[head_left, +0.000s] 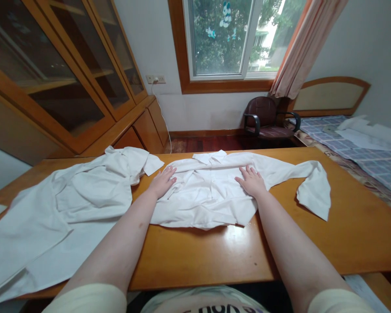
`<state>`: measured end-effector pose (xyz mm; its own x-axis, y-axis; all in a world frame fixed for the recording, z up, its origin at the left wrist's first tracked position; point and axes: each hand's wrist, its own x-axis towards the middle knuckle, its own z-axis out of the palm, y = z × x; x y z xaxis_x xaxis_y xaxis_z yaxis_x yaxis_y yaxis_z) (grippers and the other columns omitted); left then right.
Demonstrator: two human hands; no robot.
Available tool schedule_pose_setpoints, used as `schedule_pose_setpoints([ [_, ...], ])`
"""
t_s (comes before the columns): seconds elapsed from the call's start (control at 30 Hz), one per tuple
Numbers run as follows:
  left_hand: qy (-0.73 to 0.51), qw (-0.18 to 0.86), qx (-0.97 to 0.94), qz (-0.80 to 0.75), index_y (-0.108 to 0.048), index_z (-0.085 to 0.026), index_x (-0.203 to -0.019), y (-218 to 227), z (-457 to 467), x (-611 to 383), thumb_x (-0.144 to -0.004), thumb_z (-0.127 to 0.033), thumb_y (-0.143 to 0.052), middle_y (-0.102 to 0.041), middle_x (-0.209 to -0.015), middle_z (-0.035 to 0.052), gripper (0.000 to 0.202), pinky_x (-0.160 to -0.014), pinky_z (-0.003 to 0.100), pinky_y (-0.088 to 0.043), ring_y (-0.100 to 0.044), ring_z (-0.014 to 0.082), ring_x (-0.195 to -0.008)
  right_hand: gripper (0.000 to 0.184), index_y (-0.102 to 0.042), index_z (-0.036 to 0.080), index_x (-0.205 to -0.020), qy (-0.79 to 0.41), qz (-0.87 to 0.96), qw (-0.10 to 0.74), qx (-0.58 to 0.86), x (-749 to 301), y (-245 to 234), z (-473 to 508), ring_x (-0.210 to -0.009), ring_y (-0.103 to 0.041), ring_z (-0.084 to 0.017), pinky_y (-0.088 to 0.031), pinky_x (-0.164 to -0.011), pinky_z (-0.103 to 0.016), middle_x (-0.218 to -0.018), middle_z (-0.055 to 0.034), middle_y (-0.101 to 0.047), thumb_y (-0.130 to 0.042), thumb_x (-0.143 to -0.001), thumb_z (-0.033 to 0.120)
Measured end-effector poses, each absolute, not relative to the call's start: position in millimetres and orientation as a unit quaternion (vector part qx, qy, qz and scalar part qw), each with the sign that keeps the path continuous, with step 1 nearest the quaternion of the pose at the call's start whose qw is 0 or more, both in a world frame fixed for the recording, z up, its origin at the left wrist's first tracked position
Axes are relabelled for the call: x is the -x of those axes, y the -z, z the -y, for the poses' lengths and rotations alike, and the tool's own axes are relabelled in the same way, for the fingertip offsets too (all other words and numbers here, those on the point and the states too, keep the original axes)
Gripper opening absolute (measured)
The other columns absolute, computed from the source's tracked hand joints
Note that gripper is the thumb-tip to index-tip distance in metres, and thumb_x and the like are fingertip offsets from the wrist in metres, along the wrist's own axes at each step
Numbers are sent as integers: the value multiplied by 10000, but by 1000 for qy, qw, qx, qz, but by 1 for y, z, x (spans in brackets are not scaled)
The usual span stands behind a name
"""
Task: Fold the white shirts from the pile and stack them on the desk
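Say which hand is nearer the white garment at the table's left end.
Left: the left hand lies just beside the garment, on its right; the right hand is farther right.

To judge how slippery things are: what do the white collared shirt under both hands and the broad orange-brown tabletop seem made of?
White collared shirt: matte cloth, perhaps cotton or a blend, going by its soft creases. Broad orange-brown tabletop: apparently varnished wood, solid or veneer unclear; it shows a glossy reflection.
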<state>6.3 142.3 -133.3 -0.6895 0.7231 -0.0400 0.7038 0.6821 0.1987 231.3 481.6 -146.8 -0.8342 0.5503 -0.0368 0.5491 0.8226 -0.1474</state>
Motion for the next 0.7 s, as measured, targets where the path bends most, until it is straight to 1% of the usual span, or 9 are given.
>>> schedule_pose_setpoints([
  [0.1,-82,52,-415,-905,-302,-237,-1443,132,-134,-1,-915,-459,-263,-229,-1526,12,574,-1138,348,-117,-158,146,-1407,681,-287,256,-1452,-75,955,3,288,-231,147,-481,-1395,-179,-264,-160,-1095,-457,-1543,-89,-171,-267,-881,627],
  [0.23,-71,50,-438,-895,-297,-229,-1446,132,-128,1,-913,-458,-270,-259,-1516,19,581,-1138,351,-120,-169,155,-1405,671,-291,253,-1451,-70,960,5,271,-230,148,-485,-1398,-174,-253,-158,-1098,-446,-1539,-85,-186,-282,-885,613],
  [0.43,-55,59,-470,-879,-273,-212,-1455,132,-126,2,-913,-504,-271,-247,-1521,44,615,-1136,374,-114,-158,176,-1409,651,-303,265,-1447,-63,968,3,241,-228,147,-504,-1398,-183,-235,-164,-1103,-427,-1538,-72,-195,-298,-890,603],
  [0.57,-43,68,-474,-877,-247,-220,-1463,132,-127,4,-886,-543,-342,-221,-1529,49,669,-1136,378,-101,-151,184,-1411,640,-310,272,-1444,-62,972,0,229,-228,146,-511,-1396,-193,-236,-168,-1106,-420,-1538,-60,-194,-304,-894,598],
  [0.7,-23,64,-476,-877,-231,-232,-1467,133,-130,9,-862,-542,-408,-194,-1536,57,702,-1136,380,-89,-130,189,-1415,640,-318,261,-1441,-61,972,9,227,-229,147,-510,-1393,-203,-240,-175,-1105,-420,-1536,-64,-202,-300,-897,597],
])
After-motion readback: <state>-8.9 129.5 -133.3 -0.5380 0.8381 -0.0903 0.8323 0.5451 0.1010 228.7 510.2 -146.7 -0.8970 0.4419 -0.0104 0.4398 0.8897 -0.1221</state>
